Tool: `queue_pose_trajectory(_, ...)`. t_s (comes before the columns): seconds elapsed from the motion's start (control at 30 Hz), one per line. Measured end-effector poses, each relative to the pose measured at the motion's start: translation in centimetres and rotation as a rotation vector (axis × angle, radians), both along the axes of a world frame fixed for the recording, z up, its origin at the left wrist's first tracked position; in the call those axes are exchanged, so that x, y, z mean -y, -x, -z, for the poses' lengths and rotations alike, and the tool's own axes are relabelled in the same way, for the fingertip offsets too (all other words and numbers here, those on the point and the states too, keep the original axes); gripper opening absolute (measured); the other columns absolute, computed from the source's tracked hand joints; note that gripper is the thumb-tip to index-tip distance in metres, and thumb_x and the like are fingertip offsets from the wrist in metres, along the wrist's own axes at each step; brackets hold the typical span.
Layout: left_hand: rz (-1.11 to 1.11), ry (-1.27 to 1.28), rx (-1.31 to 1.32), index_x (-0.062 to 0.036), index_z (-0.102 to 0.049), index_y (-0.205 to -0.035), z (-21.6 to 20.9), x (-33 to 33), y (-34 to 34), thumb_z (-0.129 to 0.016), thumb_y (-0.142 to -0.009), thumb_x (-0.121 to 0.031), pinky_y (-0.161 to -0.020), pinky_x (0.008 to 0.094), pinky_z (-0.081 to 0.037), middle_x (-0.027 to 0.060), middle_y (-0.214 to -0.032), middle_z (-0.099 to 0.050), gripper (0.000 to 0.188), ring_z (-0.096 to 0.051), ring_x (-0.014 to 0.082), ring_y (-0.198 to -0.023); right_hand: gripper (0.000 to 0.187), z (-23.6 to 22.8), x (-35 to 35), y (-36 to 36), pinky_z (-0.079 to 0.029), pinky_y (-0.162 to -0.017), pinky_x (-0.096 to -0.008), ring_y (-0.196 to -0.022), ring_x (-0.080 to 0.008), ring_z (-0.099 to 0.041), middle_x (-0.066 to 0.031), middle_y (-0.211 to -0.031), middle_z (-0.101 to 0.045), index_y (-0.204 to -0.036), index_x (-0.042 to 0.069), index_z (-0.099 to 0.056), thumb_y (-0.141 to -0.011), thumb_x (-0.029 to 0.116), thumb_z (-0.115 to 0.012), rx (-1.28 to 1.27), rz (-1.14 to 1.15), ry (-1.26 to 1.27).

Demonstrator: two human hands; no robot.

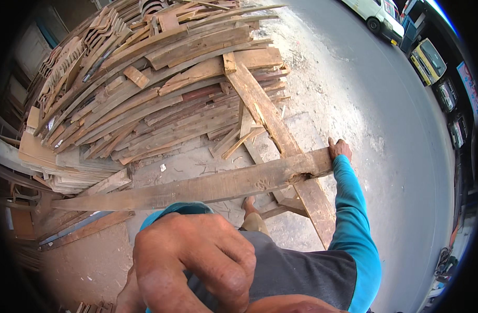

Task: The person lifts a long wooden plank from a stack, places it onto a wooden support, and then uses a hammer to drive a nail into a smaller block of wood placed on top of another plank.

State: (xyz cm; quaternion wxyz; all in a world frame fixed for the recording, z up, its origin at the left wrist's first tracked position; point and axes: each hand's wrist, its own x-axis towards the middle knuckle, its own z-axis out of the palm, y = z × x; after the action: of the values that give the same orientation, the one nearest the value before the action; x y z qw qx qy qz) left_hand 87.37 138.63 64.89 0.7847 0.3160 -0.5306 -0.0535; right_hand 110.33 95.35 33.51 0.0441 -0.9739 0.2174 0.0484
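Observation:
A long, weathered wooden plank (223, 183) lies across in front of me, with a dark broken notch near its right end. My right hand (341, 148), at the end of a teal sleeve, is closed round that right end. Beneath it, a second board (265, 107) slants across on a low wooden support (293, 204). My left hand (194, 258) is raised very close to the camera, its fingers curled in. What those fingers hold, if anything, is hidden. Behind this hand shows part of a teal sleeve (184, 207).
A large heap of old timber (197, 104) fills the far left, with stacked roof tiles (67, 57) beside it. Flat sheets (56, 161) lie at the left. A paved road (406, 156) runs along the right, with a white van (377, 15) and a yellow vehicle (428, 61).

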Motion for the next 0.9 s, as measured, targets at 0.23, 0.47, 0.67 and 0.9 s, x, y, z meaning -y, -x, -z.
queue_pose_trajectory(0.23, -0.069, -0.003, 0.188, -0.0126, -0.072, -0.108, -3.3, -1.0, 2.7, -0.063, -0.091, -0.05, -0.051, 0.0276, -0.044, 0.0126, -0.077, -0.066, 0.042, -0.059, 0.0191, -0.058, 0.059, 1.6, -1.0, 1.6, -0.049, -0.093, -0.0451, -0.107, -0.0359, -0.064, -0.0227, -0.115, -0.066, -0.11, 0.001, -0.067, -0.089, 0.054, -0.051, -0.007, 0.04, -0.028)
queue_pose_trajectory(0.47, -0.111, -0.101, 0.159, -0.0066, -0.07, -0.095, -1.3, -2.7, 2.7, -0.052, -0.096, -0.054, -0.054, 0.0297, -0.049, 0.018, -0.078, -0.067, 0.05, -0.063, 0.0214, -0.061, 0.056, -0.4, 0.4, 1.9, -0.049, -0.092, -0.045, -0.106, -0.0366, -0.064, -0.0225, -0.112, -0.067, -0.108, 0.001, -0.067, -0.089, 0.052, -0.052, 0.047, 0.057, -0.016)
queue_pose_trajectory(0.67, -0.747, -1.001, -0.495, -0.0025, -0.052, -0.133, 16.0, -3.7, -1.9, -0.074, -0.079, -0.055, -0.087, 0.0393, -0.05, 0.0189, -0.107, -0.063, 0.079, -0.063, 0.0298, -0.1, 0.057, 0.7, 1.3, 1.2, -0.05, -0.091, -0.0464, -0.106, -0.0384, -0.063, -0.0243, -0.112, -0.066, -0.108, 0.001, -0.067, -0.088, 0.052, -0.052, 0.058, 0.053, -0.045)
queue_pose_trajectory(0.9, -0.767, -2.145, -0.412, -0.0205, -0.006, -0.156, 38.9, -6.4, 1.0, -0.084, -0.056, -0.063, -0.118, 0.0568, -0.009, 0.0213, -0.16, -0.005, 0.134, 0.001, 0.0418, -0.148, 0.058, 0.7, 1.1, 1.5, -0.05, -0.092, -0.0472, -0.104, -0.0388, -0.064, -0.0251, -0.112, -0.065, -0.107, -0.001, -0.067, -0.089, 0.052, -0.05, 0.051, 0.041, -0.046)
